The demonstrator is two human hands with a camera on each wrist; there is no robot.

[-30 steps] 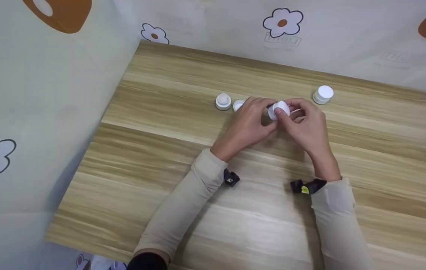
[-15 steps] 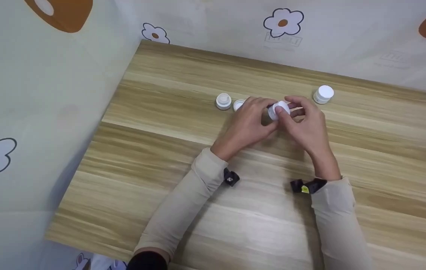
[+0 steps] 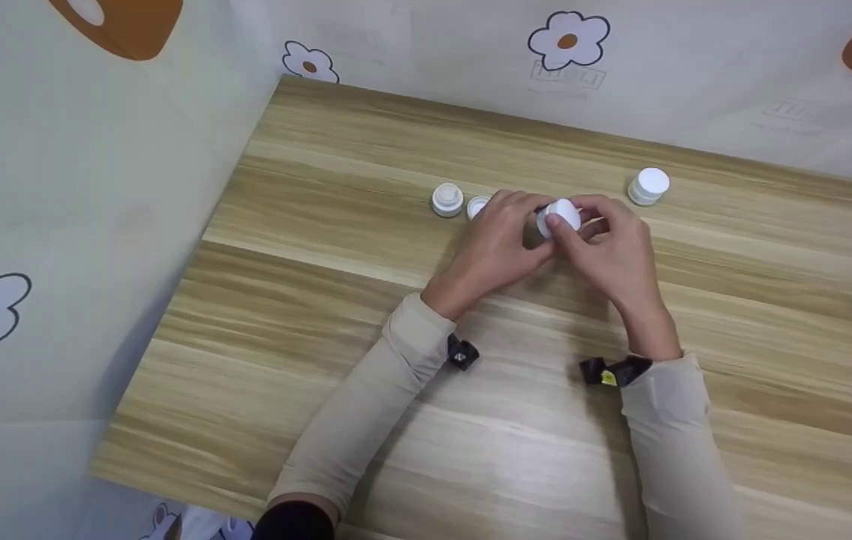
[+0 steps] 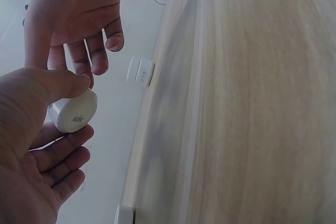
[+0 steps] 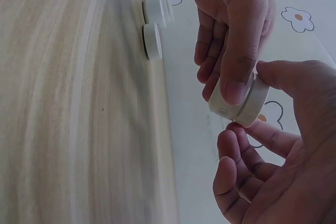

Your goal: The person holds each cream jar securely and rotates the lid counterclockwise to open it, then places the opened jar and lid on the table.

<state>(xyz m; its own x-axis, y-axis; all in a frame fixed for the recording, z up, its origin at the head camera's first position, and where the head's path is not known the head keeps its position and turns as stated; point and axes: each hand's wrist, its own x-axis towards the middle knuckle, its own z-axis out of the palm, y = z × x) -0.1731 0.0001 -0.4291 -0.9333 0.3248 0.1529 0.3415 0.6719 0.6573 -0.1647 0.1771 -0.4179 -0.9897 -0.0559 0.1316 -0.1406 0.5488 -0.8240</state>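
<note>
A small white jar is held up between both hands over the table. My left hand (image 3: 499, 244) grips its body (image 5: 221, 104), thumb along the side in the right wrist view. From the other side, my right hand (image 3: 613, 251) pinches its white lid (image 5: 255, 103) between thumb and fingers, other fingers loosely curled. The jar's base (image 4: 79, 113), with small print, faces the left wrist camera. Left of the hands stands an uncapped white jar (image 3: 447, 199), a loose lid (image 3: 478, 206) lying beside it, partly hidden by my left hand in the head view.
A capped white jar (image 3: 649, 186) stands to the right, behind my right hand. The wood-grain table (image 3: 306, 300) meets a cloth backdrop (image 3: 433, 45) with printed flowers at its rear and left. Black camera mounts (image 3: 462, 352) sit on both wrists.
Half a second ago my right index finger was lifted away from the lid; now it is bent back onto it. My left hand and the other jars have stayed in place.
</note>
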